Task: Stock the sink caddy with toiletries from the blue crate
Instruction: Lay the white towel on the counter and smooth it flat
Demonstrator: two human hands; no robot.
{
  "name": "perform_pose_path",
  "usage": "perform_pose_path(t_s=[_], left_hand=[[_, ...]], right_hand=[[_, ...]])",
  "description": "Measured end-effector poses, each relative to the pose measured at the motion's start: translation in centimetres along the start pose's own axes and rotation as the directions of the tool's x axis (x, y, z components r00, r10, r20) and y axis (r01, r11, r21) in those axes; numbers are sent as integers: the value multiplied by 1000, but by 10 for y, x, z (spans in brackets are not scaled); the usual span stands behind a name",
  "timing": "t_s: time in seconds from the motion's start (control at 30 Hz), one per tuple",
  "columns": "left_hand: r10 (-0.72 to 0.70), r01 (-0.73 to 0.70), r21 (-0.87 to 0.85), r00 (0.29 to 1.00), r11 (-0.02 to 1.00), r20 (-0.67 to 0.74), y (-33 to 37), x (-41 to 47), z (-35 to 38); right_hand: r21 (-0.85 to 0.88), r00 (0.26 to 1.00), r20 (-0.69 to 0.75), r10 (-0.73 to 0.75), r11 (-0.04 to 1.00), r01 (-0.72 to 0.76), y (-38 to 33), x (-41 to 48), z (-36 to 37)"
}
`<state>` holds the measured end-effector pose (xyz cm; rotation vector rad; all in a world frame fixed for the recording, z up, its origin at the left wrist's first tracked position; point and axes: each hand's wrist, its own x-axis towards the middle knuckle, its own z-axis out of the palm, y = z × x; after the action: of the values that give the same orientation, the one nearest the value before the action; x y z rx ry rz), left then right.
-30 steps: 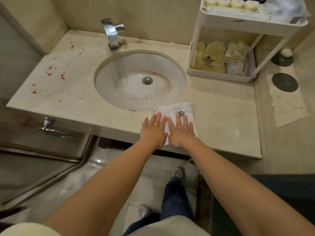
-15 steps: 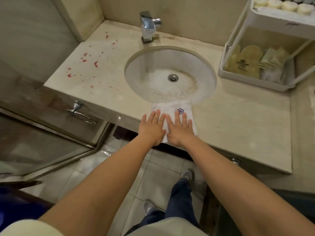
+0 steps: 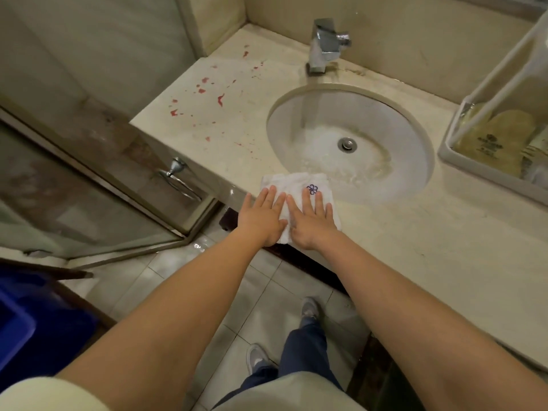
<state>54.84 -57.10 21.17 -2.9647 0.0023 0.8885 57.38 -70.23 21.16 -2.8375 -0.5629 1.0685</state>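
Left hand and right hand lie flat on the cloth, fingers straight, gripping nothing; soft and light, it would likely lift best pinched by a corner.

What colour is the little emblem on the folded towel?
Bluish purple: a flower outline stitched on the white towel. The head view shows it.

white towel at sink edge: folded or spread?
Folded: the white towel is a compact square, layers visible at its near edge, under the flat left hand and right hand.
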Motion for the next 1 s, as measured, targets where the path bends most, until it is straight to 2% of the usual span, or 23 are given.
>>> perform_pose_path(t_s=[0.37,0.57,0.73,1.0], left_hand=[[-198,202,-170,979,964,44,-42,15,-16],[-286,291,-197,957,936,55,-57,32,-29],[-341,349,-208,937,914,74,-67,46,-38],[-381,391,-208,920,896,89,-86,62,-50]], right_hand=[[-134,979,117,-168,974,183,-32,53,-45],[-211,954,179,-242,937,277,-40,82,-72],[-289,941,160,-298,897,334,-44,105,-88],[-321,928,146,-343,871,373,-55,132,-102]])
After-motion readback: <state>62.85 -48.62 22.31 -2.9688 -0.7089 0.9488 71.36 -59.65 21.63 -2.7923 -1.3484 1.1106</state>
